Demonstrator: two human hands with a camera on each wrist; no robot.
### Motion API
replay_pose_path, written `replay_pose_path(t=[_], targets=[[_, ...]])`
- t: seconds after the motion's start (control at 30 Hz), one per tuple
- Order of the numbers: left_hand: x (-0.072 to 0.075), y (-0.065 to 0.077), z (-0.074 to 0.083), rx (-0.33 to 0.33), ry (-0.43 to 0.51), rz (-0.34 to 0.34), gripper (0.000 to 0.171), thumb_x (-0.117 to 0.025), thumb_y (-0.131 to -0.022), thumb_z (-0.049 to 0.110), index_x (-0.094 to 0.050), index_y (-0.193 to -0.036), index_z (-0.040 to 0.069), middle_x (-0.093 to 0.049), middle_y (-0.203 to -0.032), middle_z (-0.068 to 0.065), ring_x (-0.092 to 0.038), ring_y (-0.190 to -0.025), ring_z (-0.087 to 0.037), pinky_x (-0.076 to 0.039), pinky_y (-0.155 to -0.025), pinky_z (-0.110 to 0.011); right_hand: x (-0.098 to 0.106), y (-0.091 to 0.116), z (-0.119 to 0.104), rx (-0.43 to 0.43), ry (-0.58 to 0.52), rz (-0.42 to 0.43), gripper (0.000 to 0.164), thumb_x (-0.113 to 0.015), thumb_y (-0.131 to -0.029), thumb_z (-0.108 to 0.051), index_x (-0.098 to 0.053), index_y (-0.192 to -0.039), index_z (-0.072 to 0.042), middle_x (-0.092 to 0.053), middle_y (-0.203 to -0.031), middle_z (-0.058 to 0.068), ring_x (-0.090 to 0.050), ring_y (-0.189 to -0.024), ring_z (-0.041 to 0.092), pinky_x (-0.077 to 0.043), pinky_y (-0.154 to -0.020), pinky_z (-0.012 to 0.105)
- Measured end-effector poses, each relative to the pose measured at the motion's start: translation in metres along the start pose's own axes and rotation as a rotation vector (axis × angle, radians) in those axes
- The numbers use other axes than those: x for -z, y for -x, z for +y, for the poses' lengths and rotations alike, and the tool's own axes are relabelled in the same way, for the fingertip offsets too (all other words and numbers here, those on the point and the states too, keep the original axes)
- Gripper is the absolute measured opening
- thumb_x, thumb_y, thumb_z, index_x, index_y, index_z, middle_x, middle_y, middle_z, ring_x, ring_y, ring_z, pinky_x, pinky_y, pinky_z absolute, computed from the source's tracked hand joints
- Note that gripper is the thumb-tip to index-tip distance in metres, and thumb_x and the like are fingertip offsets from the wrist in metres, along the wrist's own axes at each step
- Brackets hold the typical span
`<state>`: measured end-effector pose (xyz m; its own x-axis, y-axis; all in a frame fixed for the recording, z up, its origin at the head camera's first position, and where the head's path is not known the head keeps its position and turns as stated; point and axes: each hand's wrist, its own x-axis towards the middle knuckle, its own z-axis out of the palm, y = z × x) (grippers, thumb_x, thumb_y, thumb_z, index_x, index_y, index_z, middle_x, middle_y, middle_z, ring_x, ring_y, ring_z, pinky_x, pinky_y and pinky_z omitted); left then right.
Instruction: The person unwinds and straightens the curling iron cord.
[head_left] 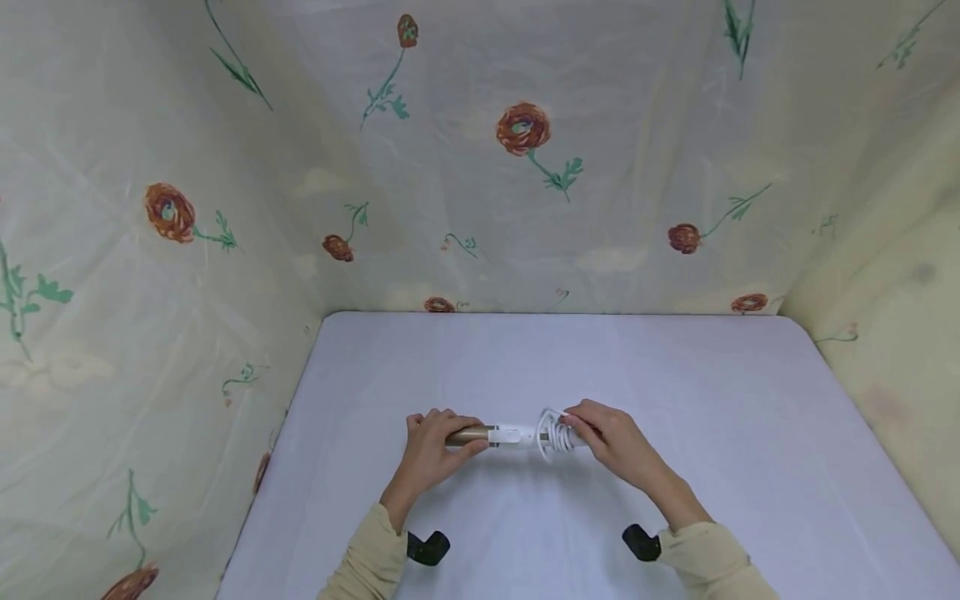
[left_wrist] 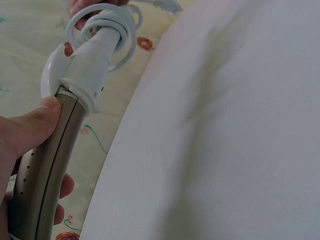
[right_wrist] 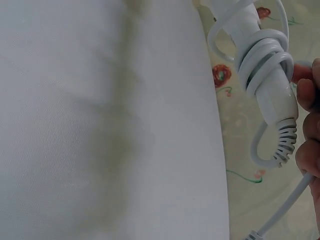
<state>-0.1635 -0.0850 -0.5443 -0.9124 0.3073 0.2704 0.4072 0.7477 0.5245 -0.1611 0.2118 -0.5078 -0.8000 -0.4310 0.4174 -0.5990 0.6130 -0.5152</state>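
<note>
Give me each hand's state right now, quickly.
Left hand: closed, holding the brown barrel.
Right hand: closed, holding the coiled white cord.

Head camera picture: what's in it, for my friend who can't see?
A person's left hand grips the brown end of a tool, maybe a hair curler; the right hand holds its cord, wound around the white end. Below is a white table, with flowered cloth behind and beside it.

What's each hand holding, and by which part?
The left hand grips a bronze-and-white, rod-shaped styling iron by its bronze barrel; the right hand holds its white cord near the handle.
</note>
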Motion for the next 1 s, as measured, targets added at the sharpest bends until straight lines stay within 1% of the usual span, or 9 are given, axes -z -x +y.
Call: replay_pose_path(t=[0.17,0.33,0.47,0.6,0.73,0.83,1.0], targets=[[0.001,-0.001,0.001,-0.013,0.010,0.004,0.036,-0.067,-0.078,0.056,-0.071,-0.104,0.031,-0.064,-0.085,0.011,-0.047,-0.077,-0.007,-0.021,-0.078,-0.035,-0.001,0.000,0.006,0.000,0.007,0.009,0.012,-0.062,-0.090,-0.005,-0.069,-0.099,-0.009,-0.065,-0.081,-0.002,-0.046,-0.068,0.000,-0.043,-0.060,0.020],[0.004,-0.002,0.002,-0.011,0.016,-0.010,0.036,-0.067,-0.079,0.055,-0.071,-0.105,0.031,-0.064,-0.086,0.011,-0.047,-0.078,-0.007,-0.021,-0.079,-0.035,0.000,-0.002,0.012,0.024,0.012,0.024,0.013,-0.064,-0.088,-0.004,-0.069,-0.099,-0.008,-0.063,-0.082,-0.005,-0.047,-0.069,0.000,-0.045,-0.062,0.022],[0.005,-0.002,0.002,-0.008,0.020,-0.006,0.035,-0.068,-0.079,0.053,-0.071,-0.105,0.030,-0.064,-0.085,0.011,-0.047,-0.078,-0.007,-0.021,-0.078,-0.035,0.001,-0.004,0.018,0.040,0.008,0.012,0.013,-0.063,-0.088,-0.004,-0.069,-0.099,-0.008,-0.062,-0.082,-0.007,-0.048,-0.070,-0.001,-0.045,-0.062,0.021],[0.007,-0.002,0.003,-0.007,0.032,-0.012,0.035,-0.068,-0.079,0.054,-0.071,-0.105,0.031,-0.065,-0.086,0.011,-0.048,-0.078,-0.007,-0.021,-0.079,-0.034,0.001,-0.006,0.024,0.032,-0.022,-0.015,0.013,-0.062,-0.089,-0.005,-0.069,-0.100,-0.010,-0.062,-0.083,-0.007,-0.048,-0.071,-0.001,-0.045,-0.062,0.022],[0.008,-0.001,0.003,-0.008,0.034,-0.018,0.035,-0.067,-0.079,0.055,-0.071,-0.104,0.031,-0.065,-0.087,0.012,-0.048,-0.078,-0.006,-0.021,-0.079,-0.034,-0.001,-0.006,0.033,-0.045,-0.104,-0.067,0.014,-0.059,-0.092,-0.010,-0.070,-0.101,-0.011,-0.062,-0.083,-0.008,-0.048,-0.069,-0.001,-0.044,-0.061,0.021],[0.009,-0.001,0.002,-0.011,0.031,-0.015,0.035,-0.067,-0.079,0.055,-0.071,-0.104,0.031,-0.065,-0.087,0.012,-0.048,-0.078,-0.006,-0.021,-0.079,-0.035,-0.002,-0.005,0.037,-0.122,-0.160,-0.114,0.015,-0.056,-0.095,-0.014,-0.070,-0.102,-0.012,-0.062,-0.083,-0.008,-0.047,-0.068,0.000,-0.044,-0.060,0.021],[0.011,0.001,-0.001,-0.009,0.032,-0.029,0.034,-0.067,-0.079,0.055,-0.071,-0.104,0.031,-0.066,-0.089,0.012,-0.049,-0.079,-0.007,-0.021,-0.080,-0.035,-0.002,-0.003,0.039,-0.195,-0.192,-0.160,0.018,-0.055,-0.096,-0.018,-0.070,-0.103,-0.011,-0.063,-0.083,-0.007,-0.048,-0.068,0.002,-0.044,-0.061,0.021]])
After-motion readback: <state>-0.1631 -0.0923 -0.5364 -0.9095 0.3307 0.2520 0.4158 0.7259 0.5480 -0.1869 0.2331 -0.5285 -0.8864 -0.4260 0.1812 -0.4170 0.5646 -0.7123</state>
